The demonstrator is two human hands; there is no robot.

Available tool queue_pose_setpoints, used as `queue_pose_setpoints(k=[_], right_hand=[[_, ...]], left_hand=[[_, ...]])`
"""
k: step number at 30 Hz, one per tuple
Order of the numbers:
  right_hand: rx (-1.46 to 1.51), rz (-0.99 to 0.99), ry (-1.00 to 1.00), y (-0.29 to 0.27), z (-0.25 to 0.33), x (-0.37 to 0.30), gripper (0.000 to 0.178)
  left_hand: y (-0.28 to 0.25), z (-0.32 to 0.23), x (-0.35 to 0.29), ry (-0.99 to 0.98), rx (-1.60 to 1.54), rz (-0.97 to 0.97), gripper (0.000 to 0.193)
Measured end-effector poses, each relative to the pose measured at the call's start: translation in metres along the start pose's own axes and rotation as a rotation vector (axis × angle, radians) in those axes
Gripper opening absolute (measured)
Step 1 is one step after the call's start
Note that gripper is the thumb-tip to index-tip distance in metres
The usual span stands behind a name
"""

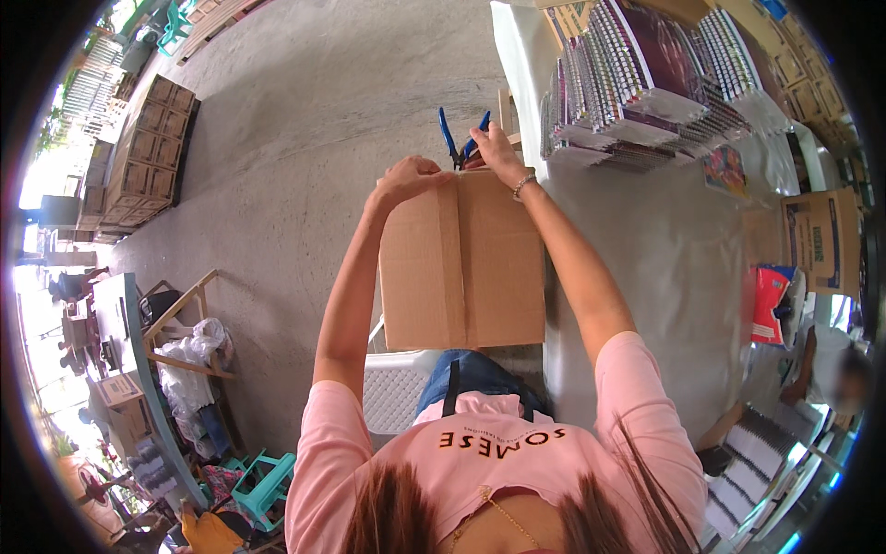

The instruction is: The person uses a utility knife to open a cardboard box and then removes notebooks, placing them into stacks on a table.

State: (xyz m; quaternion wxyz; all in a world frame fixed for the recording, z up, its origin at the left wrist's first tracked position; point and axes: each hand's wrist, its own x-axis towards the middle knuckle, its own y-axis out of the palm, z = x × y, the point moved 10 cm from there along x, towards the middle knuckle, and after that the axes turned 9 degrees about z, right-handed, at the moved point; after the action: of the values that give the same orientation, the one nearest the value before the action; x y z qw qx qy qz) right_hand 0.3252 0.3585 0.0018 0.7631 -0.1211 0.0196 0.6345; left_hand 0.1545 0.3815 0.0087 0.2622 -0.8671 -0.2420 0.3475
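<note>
Brown hair (397, 512) hangs below my hands: right hand (501, 155) gripping blue-handled pliers (457, 161), left hand (408, 179) curled, grip unclear, on a brown cardboard box (503, 268), top closed, edge seemingly unfinished.

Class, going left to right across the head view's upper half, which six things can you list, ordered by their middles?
Stacked brown boxes, left hand, blue-handled pliers, right hand, spiral-bound notebooks, far-right cardboard box.
</note>
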Motion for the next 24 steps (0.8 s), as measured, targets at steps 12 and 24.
queue_pose_setpoints(k=[12,24], right_hand=[[0.585,-0.079,-0.001,-0.016,-0.025,0.006,0.027],[0.312,-0.060,-0.137,-0.017,-0.003,0.000,0.029]], left_hand=[[0.003,-0.034,-0.004,-0.142,0.272,0.029,0.066],[0.008,-0.046,-0.014,-0.206,0.174,0.091,0.069]])
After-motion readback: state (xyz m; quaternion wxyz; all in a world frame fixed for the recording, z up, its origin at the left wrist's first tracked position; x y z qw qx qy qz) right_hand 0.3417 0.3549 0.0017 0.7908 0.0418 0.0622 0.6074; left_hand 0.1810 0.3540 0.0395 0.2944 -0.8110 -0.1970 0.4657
